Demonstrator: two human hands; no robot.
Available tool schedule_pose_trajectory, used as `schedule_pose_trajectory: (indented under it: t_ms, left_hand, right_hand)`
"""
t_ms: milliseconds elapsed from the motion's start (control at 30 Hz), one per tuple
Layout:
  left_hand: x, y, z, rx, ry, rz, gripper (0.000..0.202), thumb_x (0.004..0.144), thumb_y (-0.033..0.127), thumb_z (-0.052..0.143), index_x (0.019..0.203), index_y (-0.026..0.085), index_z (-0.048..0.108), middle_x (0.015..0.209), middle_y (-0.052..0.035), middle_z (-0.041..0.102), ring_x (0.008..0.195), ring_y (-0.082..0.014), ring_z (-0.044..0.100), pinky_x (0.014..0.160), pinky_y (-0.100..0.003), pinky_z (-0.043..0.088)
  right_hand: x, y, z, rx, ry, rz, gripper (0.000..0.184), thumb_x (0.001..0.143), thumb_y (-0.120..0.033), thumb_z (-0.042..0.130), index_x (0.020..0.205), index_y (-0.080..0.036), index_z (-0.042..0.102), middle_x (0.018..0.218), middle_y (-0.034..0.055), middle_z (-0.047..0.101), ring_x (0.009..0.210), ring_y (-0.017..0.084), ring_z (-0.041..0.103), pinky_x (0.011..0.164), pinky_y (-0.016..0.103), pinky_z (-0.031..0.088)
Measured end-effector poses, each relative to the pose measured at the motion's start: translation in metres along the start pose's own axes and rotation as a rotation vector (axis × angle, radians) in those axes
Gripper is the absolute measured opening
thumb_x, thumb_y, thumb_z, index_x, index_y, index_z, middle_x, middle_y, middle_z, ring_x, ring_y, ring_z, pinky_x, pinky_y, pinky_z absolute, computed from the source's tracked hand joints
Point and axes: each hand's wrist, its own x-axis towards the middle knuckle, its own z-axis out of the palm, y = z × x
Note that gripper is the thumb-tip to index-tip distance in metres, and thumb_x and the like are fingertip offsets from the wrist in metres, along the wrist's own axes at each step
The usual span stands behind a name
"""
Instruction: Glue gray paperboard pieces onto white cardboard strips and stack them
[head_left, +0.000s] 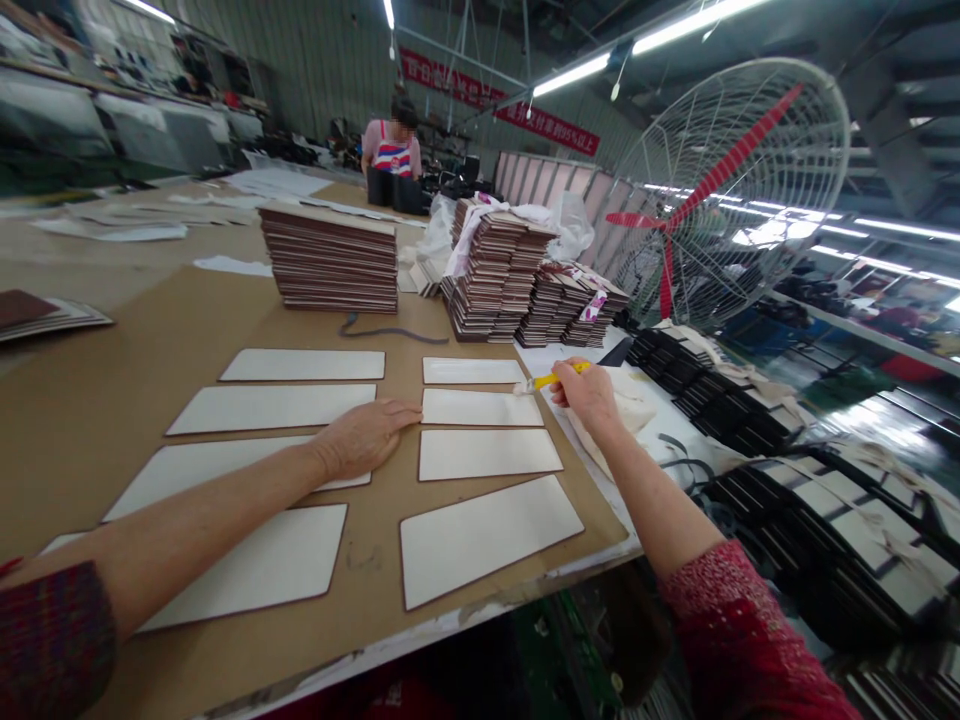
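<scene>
Brush: a yellow-handled brush [551,379] lies low over the right column of white panels, its pale bristle end where the farthest panel [472,371] meets the second panel [480,408]; which of the two it touches I cannot tell
Right hand: the right hand [589,395] is closed around the brush handle, held near the right edge of the cardboard sheet [150,340] and over a pale cloth [634,405]
Left hand: the left hand [365,437] lies flat with fingers spread and nothing in it, palm on the right end of the third left panel [225,470], fingertips pointing into the gap between the two columns
Layout: eight white panels with dark edges lie in two columns of four on the brown sheet, each apart from its neighbours
Step in hand: by my reading, brush work at the far end of the right column, with the free hand resting on the left column
Next move calls for: a light stroke that keeps the bristles on the white face and off the bare sheet
Far edge of the sheet: a square stack [330,260] of dark-edged boards, with two leaning stacks [495,280] to its right
Right of the table: rows of dark pieces [690,370] and a large red-bladed fan [720,190]
Far end: a co-worker [391,150] stands at the table's far end
</scene>
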Motion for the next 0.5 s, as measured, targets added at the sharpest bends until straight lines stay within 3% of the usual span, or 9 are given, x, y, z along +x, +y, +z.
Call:
schedule_pose_trajectory:
  t_ms: [133, 300, 500]
  left_hand:
    - [-0.001, 0.002, -0.002, 0.008, -0.004, -0.010, 0.053, 0.086, 0.007, 0.043, 0.136, 0.016, 0.058, 0.139, -0.0090, 0.063, 0.130, -0.0206, 0.056, 0.117, -0.036, 0.039]
    - [-0.002, 0.001, -0.004, 0.003, -0.008, 0.037, 0.049, 0.087, 0.007, 0.043, 0.130, 0.018, 0.062, 0.135, -0.0075, 0.064, 0.128, -0.0195, 0.056, 0.117, -0.034, 0.039]
    - [-0.002, -0.002, 0.000, -0.002, 0.010, 0.044, 0.047, 0.088, 0.007, 0.042, 0.128, 0.016, 0.063, 0.132, -0.0080, 0.065, 0.125, -0.0198, 0.057, 0.115, -0.033, 0.041]
  right_hand:
    - [-0.020, -0.013, 0.037, 0.251, -0.119, 0.022, 0.016, 0.092, -0.030, 0.053, 0.088, -0.019, 0.064, 0.067, 0.0009, 0.070, 0.050, 0.014, 0.063, 0.046, 0.022, 0.051]
    - [-0.039, -0.024, 0.079, 0.397, -0.231, 0.075, 0.017, 0.095, -0.029, 0.054, 0.086, -0.019, 0.064, 0.065, 0.0017, 0.068, 0.048, 0.013, 0.062, 0.045, 0.022, 0.050]
    - [-0.040, -0.021, 0.096, 0.386, -0.291, 0.090, 0.018, 0.093, -0.028, 0.059, 0.077, -0.021, 0.063, 0.060, 0.0001, 0.066, 0.047, 0.013, 0.061, 0.042, 0.021, 0.049]
